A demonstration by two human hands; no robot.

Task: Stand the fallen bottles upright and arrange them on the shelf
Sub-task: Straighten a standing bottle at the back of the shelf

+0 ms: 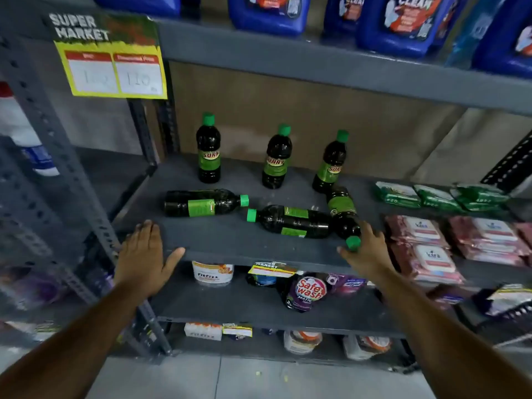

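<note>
From the head view, three dark bottles [208, 149] stand at the far side of the grey shelf [230, 240] with three fallen bottles [203, 203] nearer, the left hand [144, 254] spread flat on the shelf's near edge, the right hand [367, 251] curling around the rightmost fallen bottle's green cap [353, 242].

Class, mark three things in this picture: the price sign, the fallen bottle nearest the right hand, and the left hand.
Price sign [115, 73]: head view, on its yellow lower half.
Fallen bottle [344, 216]: head view, on its dark body below the label.
Left hand [144, 254]: head view, on the back of the hand.
</note>
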